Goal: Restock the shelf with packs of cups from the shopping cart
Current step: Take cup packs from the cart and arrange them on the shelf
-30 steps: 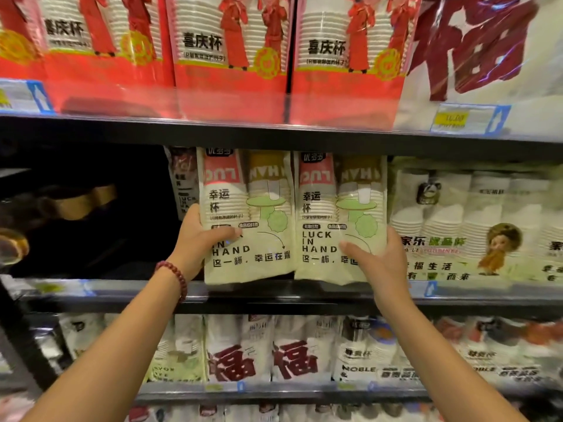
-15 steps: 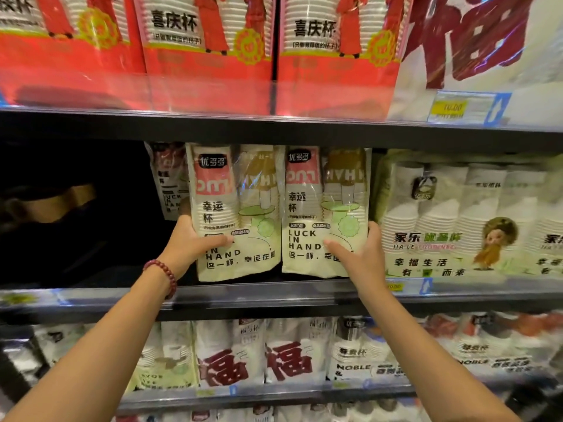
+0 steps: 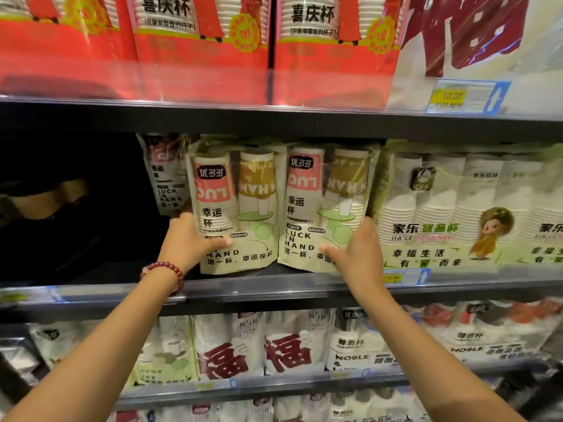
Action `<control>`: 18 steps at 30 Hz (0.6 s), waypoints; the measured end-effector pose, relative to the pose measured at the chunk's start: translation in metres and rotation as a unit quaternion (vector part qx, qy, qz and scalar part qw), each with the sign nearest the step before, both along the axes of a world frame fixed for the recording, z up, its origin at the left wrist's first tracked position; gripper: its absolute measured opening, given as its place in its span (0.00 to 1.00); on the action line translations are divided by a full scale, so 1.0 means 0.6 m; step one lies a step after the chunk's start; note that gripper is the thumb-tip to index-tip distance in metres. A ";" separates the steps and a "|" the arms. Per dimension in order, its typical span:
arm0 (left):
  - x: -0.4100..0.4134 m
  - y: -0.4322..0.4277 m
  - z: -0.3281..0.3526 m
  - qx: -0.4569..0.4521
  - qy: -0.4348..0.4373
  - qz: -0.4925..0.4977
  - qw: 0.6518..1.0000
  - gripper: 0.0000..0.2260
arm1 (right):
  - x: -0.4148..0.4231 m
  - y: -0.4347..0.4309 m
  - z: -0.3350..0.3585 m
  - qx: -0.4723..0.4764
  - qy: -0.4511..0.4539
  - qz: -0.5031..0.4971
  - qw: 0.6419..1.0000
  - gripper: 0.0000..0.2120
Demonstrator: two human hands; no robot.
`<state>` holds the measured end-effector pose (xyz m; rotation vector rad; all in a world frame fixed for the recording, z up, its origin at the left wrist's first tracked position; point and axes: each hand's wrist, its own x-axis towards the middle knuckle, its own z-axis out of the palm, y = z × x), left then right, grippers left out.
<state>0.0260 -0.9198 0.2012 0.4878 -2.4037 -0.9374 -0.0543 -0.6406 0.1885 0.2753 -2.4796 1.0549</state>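
Observation:
Two cream "Luck in Hand" cup packs stand upright side by side on the middle shelf (image 3: 274,289). My left hand (image 3: 189,242) grips the lower left edge of the left pack (image 3: 236,205), thumb across its front. My right hand (image 3: 356,248) grips the lower right edge of the right pack (image 3: 329,202), thumb on its front. A third pack of the same kind (image 3: 166,181) stands behind them to the left, partly hidden. The shopping cart is out of view.
Left of the packs the middle shelf is a dark open bay (image 3: 76,208). White-and-green cup packs (image 3: 441,214) fill the shelf to the right. Red cup packs (image 3: 201,41) line the upper shelf; more cup packs (image 3: 259,345) fill the lower shelf.
Both packs have been pushed further back onto the shelf, with both hands staying on their lower edges. The view has shifted closer and slightly left.

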 end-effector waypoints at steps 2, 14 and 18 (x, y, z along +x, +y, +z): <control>0.003 0.005 -0.008 -0.004 0.012 0.044 0.999 0.27 | 0.016 -0.002 -0.008 0.010 0.067 -0.020 0.998 0.43; -0.017 0.027 -0.012 0.047 0.010 0.040 0.998 0.24 | -0.018 -0.021 0.012 0.074 0.016 -0.040 0.996 0.23; -0.004 0.035 -0.007 0.019 -0.004 0.041 0.999 0.26 | -0.012 -0.023 0.007 0.064 0.051 -0.041 0.996 0.21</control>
